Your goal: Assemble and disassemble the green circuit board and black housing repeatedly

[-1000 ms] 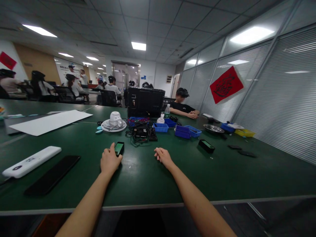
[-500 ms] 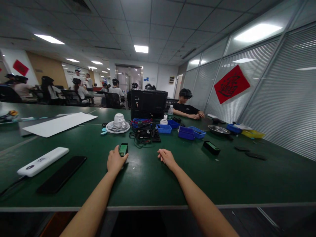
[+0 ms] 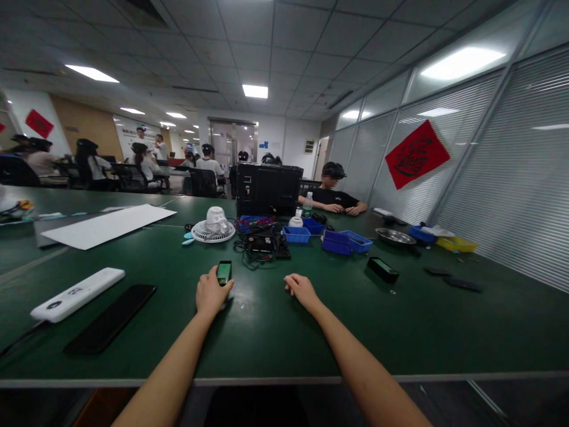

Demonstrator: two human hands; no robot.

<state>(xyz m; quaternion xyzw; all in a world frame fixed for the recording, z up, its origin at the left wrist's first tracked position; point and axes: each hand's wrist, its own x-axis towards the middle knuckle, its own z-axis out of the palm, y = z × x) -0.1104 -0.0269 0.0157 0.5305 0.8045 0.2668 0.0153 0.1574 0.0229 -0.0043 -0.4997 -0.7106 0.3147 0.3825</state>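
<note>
My left hand (image 3: 212, 295) grips a small black case with a green circuit board (image 3: 224, 272) showing in its top face, thumb on the right side and fingers on the left. Its lower part is hidden by the hand. To the right, my right hand (image 3: 303, 289) rests on the green table (image 3: 262, 332) with its fingers curled together. What they hold, if anything, is hidden. A second black case with a green inside (image 3: 383, 269) lies farther right, apart from both hands, with a small ring (image 3: 393, 292) close by.
Ahead lie a white fan part (image 3: 213, 230), a black adapter with cables (image 3: 261, 243), blue bins (image 3: 296, 235) and a black monitor-like box (image 3: 269, 190). A metal dish (image 3: 395, 237) is at right; a power strip (image 3: 77, 293) and a black slab (image 3: 111, 319) at left. A person (image 3: 334, 193) sits across.
The view has shifted slightly. My left hand still grips the black case, and my right hand stays curled in place. The person across has moved their arms a little apart.
</note>
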